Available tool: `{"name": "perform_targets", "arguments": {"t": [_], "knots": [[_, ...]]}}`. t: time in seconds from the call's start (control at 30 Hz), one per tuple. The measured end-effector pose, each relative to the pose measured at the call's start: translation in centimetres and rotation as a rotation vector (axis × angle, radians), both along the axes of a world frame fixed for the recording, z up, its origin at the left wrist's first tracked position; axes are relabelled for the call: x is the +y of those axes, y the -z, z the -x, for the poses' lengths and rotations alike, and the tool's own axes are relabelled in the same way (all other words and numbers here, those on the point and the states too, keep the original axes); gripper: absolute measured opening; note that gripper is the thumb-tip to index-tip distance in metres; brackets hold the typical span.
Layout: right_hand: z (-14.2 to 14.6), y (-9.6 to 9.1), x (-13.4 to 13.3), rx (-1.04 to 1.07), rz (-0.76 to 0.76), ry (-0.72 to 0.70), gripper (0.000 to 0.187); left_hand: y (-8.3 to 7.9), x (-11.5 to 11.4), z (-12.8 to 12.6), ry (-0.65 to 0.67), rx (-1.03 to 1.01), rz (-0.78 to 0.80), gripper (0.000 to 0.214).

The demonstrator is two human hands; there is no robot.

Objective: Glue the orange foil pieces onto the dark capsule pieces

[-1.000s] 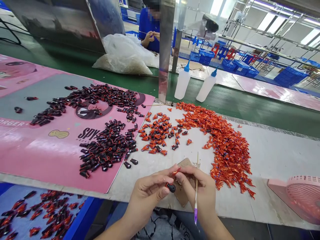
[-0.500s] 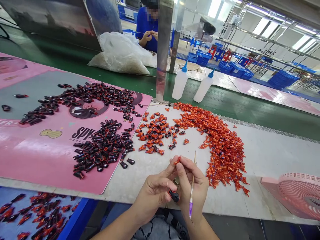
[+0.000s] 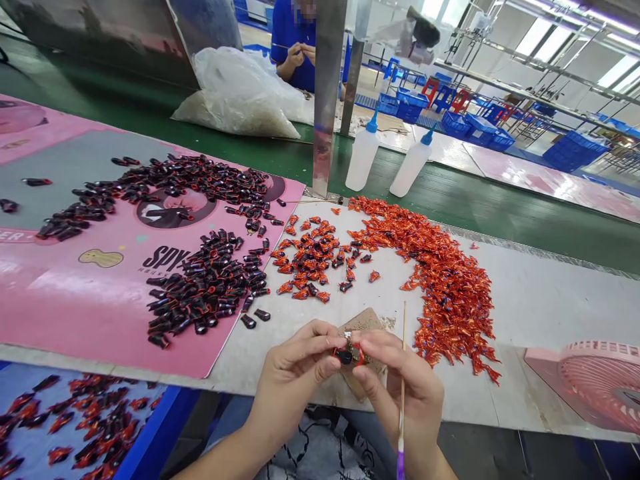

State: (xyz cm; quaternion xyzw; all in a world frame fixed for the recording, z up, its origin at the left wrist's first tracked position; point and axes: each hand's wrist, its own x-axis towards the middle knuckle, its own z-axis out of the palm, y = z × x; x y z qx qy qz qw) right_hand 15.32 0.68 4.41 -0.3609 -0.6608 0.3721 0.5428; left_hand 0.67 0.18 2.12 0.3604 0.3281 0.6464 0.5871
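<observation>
On the white table (image 3: 525,313), the left hand (image 3: 293,380) pinches a small black piece (image 3: 344,357), and the right hand (image 3: 405,393) closes on a thin stick (image 3: 404,327) and presses a red bit (image 3: 357,357) to it, above a cardboard scrap (image 3: 363,323). The blue tray (image 3: 160,420) holds black-and-red pieces (image 3: 90,427), cut off by the frame. The hands are now closer than before, and the fingers hide the join.
</observation>
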Motion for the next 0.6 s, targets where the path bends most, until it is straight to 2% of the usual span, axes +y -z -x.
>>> {"name": "perform_targets", "arguments": {"t": [0.1,0.2,0.33,0.47,0.53,0.6], "knots": [[0.0,-0.3,-0.3,-0.123,-0.165,0.010,0.045,-0.2,-0.2,-0.1,-0.013,0.059,-0.026,0.013],[0.2,-0.6,-0.3,-0.225,-0.246,0.029,0.043,-0.4,-0.4,-0.2,-0.046,0.122,-0.049,0.012],[0.3,-0.4,-0.4,-0.300,-0.299,0.018,0.038,-0.6,-0.7,-0.5,-0.089,0.127,-0.046,0.013],[0.2,0.2,-0.7,-0.322,-0.313,0.066,0.033,-0.7,-0.9,-0.7,-0.117,0.133,-0.052,0.012],[0.1,0.4,-0.8,-0.329,-0.313,0.080,0.030,-0.6,-0.7,-0.5,-0.127,0.203,-0.092,0.011],[0.1,0.6,-0.8,-0.346,-0.304,0.075,0.028,-0.4,-0.2,-0.2,-0.138,0.328,-0.213,0.010]]}}
